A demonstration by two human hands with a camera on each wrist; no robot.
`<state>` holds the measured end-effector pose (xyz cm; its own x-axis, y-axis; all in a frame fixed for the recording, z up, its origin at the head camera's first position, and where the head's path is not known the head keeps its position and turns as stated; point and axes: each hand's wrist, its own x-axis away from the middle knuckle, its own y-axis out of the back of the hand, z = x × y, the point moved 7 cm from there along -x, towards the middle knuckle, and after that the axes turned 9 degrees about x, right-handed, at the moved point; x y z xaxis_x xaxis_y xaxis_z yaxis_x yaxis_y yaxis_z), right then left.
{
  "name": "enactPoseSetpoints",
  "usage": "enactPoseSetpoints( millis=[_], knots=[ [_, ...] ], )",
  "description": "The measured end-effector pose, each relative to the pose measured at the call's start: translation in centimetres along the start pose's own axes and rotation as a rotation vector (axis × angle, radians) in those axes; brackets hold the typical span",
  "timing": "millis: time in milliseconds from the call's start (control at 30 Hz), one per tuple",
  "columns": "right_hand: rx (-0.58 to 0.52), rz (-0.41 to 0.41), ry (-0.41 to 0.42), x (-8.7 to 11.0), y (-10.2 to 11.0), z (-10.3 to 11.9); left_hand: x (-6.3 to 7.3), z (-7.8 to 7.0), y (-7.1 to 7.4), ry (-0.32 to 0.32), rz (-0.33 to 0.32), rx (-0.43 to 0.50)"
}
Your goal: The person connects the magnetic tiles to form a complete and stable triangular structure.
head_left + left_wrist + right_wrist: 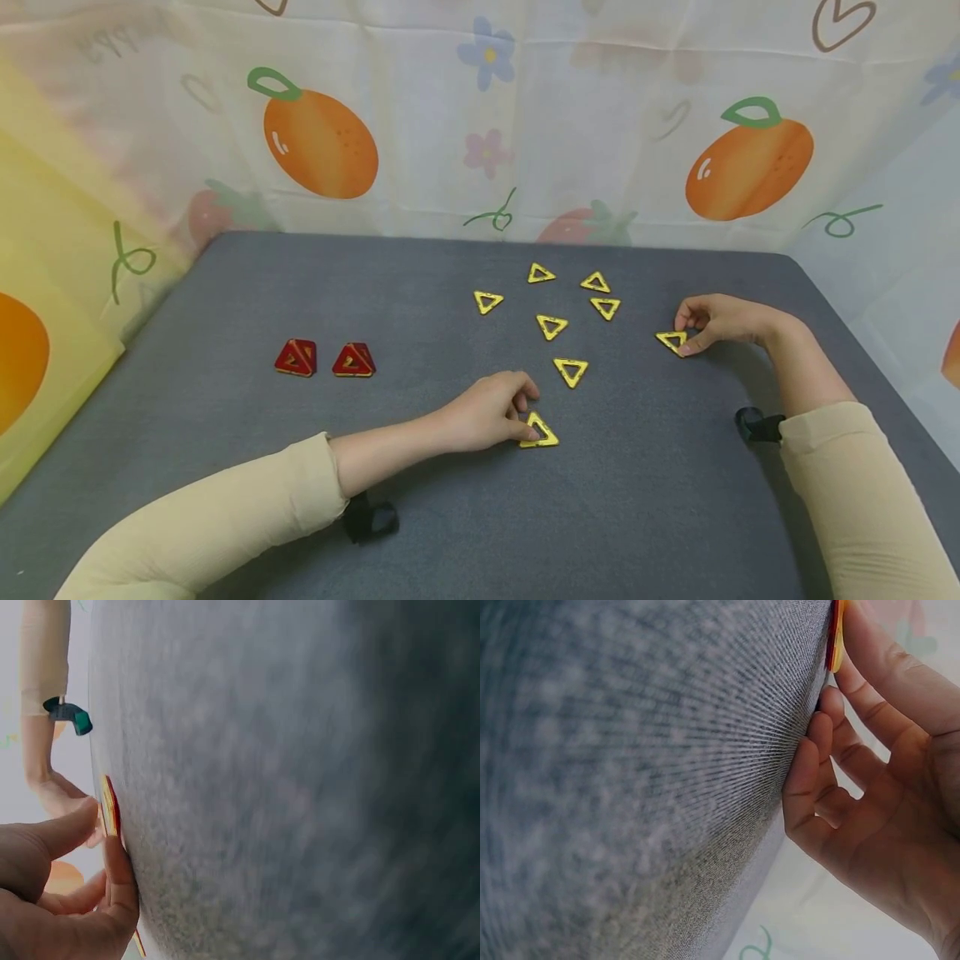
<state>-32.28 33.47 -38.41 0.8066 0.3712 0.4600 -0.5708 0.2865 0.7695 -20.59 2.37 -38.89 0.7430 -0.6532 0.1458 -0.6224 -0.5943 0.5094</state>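
My left hand (486, 414) pinches a yellow triangular frame tile (550, 439) near the middle of the table, thumb and fingertips at its left side. In the left wrist view that same tile (112, 808) shows a yellow face and a red one, edge-on. Over at the right, my right hand (735, 320) has thumb and index finger on the right side of another yellow triangular tile (664, 337). The right wrist view shows this tile (836, 641) only in part, at the top edge, with the other fingers curled near the cloth.
Several loose yellow triangular tiles, among them one near my left hand (572, 362) and one farther back (530, 276), lie flat between the hands. Two small red pyramids (296, 358) (354, 361) stand on the left of the grey tabletop (225, 467). A fruit-print curtain (427, 108) hangs behind.
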Motion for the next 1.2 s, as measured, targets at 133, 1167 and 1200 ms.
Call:
enactPoseSetpoints(
  millis=[133,1167,1200],
  knots=[
    [0.006,-0.004,0.004,-0.05,0.03,0.07,0.41,-0.12,0.16,-0.018,-0.029,-0.009],
    [-0.041,-0.061,-0.06,0.78,0.41,0.01,0.71,-0.53,0.22,-0.071,-0.036,-0.036],
    [-0.059,-0.053,-0.062,0.85,0.36,0.09,0.71,-0.53,0.22,-0.07,-0.035,-0.034]
  ],
)
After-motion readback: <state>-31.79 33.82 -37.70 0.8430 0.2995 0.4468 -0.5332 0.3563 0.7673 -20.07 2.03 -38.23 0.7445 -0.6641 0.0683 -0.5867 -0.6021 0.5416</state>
